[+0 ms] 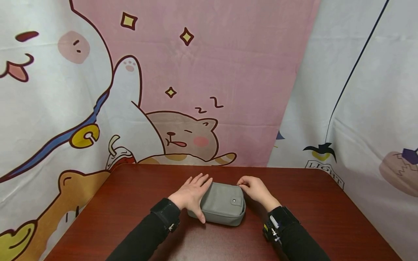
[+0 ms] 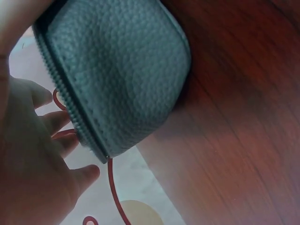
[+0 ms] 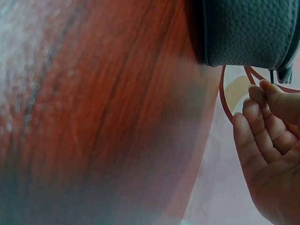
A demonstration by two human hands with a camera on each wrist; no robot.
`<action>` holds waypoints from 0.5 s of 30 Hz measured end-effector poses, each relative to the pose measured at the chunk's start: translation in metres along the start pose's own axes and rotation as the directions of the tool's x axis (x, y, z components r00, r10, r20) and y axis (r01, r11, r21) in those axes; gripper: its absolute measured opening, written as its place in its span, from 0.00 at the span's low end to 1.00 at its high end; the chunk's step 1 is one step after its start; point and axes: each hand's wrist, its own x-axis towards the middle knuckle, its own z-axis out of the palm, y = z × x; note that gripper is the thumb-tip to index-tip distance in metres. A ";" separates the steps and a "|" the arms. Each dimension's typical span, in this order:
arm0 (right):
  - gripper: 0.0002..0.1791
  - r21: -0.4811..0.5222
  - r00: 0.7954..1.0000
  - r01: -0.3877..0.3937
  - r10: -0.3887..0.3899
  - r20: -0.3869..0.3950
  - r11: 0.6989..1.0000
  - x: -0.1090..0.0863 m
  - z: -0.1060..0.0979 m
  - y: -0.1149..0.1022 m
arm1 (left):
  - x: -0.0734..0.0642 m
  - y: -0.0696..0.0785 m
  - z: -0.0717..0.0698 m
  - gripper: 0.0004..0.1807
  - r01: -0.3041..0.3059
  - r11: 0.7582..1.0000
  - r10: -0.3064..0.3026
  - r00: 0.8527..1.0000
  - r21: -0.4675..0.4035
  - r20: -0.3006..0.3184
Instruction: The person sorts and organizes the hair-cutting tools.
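The head camera faces forward and down; close wrist cameras share the pouch (image 1: 218, 203).

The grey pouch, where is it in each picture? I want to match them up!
Head: the pouch is in the lower half, near the middle.
Left wrist: the pouch is at the top, mostly left of centre.
Right wrist: the pouch is in the top right corner.
Shared landmark: the red-brown table.

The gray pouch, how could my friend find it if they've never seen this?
Start at the red-brown table in front of the cartoon cloth. The gray pouch sits there between the left hand and the right hand. Unlike those hands, it's boxy, with a snap tab on top.
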 end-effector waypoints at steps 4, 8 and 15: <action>0.09 -0.014 1.000 0.013 -0.013 0.007 1.000 0.000 -0.001 -0.001 | 0.001 -0.002 0.003 0.77 -0.013 1.000 0.013 1.000 -0.006 -0.010; 0.09 -0.031 0.999 0.036 -0.035 0.010 0.999 -0.002 -0.004 -0.003 | 0.001 -0.003 0.008 0.77 -0.023 1.000 0.024 0.999 0.018 -0.043; 0.09 -0.102 0.994 0.105 -0.104 0.012 0.989 -0.006 -0.007 -0.001 | 0.004 -0.002 0.013 0.75 -0.013 0.998 0.018 0.996 0.059 -0.082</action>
